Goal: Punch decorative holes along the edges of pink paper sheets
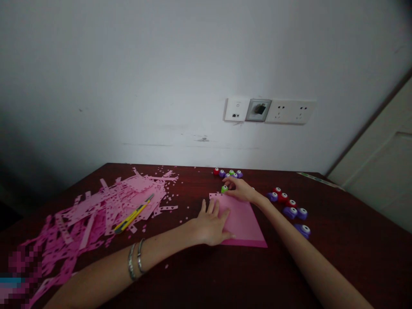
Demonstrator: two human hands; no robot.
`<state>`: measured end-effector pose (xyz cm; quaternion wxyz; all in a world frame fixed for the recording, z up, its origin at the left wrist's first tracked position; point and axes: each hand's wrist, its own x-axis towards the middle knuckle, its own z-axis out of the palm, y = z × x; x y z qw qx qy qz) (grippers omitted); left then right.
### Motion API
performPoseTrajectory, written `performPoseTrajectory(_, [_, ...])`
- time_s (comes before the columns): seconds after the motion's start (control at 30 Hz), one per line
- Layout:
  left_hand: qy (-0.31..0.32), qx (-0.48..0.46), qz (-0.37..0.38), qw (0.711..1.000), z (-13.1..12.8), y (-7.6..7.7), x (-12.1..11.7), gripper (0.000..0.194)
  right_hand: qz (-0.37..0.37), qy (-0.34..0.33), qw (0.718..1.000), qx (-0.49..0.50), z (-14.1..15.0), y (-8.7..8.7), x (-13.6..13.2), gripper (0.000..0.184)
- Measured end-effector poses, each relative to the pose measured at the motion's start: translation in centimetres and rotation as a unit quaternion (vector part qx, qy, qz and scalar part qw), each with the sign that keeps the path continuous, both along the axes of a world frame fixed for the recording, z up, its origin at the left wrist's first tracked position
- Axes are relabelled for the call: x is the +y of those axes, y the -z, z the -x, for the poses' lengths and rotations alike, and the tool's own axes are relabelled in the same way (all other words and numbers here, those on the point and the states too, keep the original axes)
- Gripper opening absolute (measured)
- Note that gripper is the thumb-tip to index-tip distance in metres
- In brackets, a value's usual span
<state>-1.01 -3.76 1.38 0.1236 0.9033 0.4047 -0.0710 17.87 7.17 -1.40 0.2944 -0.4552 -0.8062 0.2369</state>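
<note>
A pink sheet of paper point(243, 221) lies on the dark table, with small punched holes along its far left edge. My left hand point(210, 225) rests flat on the sheet's left side, fingers spread. At the sheet's far edge, my right hand point(240, 189) has its thumb and fingers closed around a small green craft punch point(224, 189). The punch sits right at the paper's edge; whether the paper is in its slot I cannot make out. Just beyond that hand stands a group of small punches, among them a red punch point(216, 171) and a purple punch point(239, 174).
Pink paper scraps point(96, 210) with punched holes are heaped at the left, with a yellow utility knife point(133, 214) on top. Several red and purple punches point(290, 212) stand right of my right forearm. Wall sockets point(289, 111) are above the table's back edge.
</note>
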Motion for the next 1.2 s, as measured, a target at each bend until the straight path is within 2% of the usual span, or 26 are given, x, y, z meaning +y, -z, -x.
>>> performPoseTrajectory(0.17, [-0.006,0.0,-0.005,1.0,-0.1,-0.2,-0.1,0.076,0.0,0.042,0.999,0.014,-1.3,0.3,0.3,0.035])
performPoseTrajectory(0.37, [-0.005,0.004,-0.006,1.0,-0.1,-0.1,-0.2,0.077,0.004,0.068,0.997,-0.03,-3.6,-0.1,0.6,0.031])
performPoseTrajectory(0.63, [-0.006,0.005,0.001,1.0,-0.2,0.0,-0.1,0.077,0.104,0.078,0.99,-0.054,-7.5,-0.8,0.5,0.036])
performPoseTrajectory(0.77, [-0.009,0.008,0.009,1.0,-0.3,-0.3,-0.3,0.078,0.118,0.086,0.986,-0.085,-8.9,-1.2,0.3,0.035])
performPoseTrajectory(0.9, [-0.007,0.004,0.001,1.0,-0.2,-0.4,-0.4,0.076,0.127,0.104,0.977,-0.135,-9.7,-1.9,0.0,0.032])
performPoseTrajectory(1.1, [-0.005,-0.01,-0.005,1.0,-0.1,0.4,-0.4,0.078,0.142,0.114,0.964,-0.192,-9.9,-2.7,-0.5,0.034])
performPoseTrajectory(1.2, [0.011,-0.024,0.002,1.0,-0.1,0.1,-0.1,0.082,0.14,0.121,0.963,-0.198,-9.6,-3.0,-0.7,0.037])
